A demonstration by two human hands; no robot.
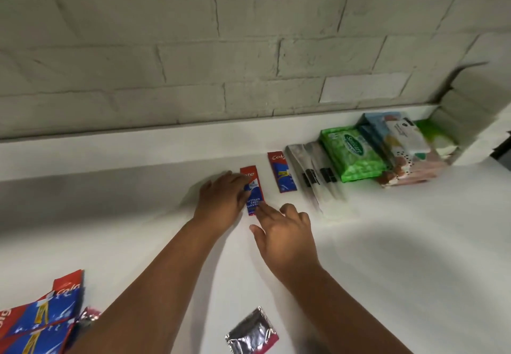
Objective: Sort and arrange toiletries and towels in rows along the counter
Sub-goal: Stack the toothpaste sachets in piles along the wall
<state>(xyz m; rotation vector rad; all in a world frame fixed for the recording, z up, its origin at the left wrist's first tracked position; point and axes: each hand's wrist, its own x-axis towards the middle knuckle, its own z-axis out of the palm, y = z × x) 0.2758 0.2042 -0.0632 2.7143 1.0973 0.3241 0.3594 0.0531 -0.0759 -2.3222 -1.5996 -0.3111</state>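
Now both hands flat: left hand (221, 201), right hand (284, 235) squaring toothpaste sachet (253, 193).

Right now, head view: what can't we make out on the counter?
- Toothpaste sachet: the left hand and right hand cover parts of its print.
- Sachet pile: cut off by the bottom-left edge, count unclear.
- Clear packets: motion-blurred, contents unreadable.
- Stack behind the green wipes pack: labels too small and overlapped.
- Foil packet: only the unprinted side shows.
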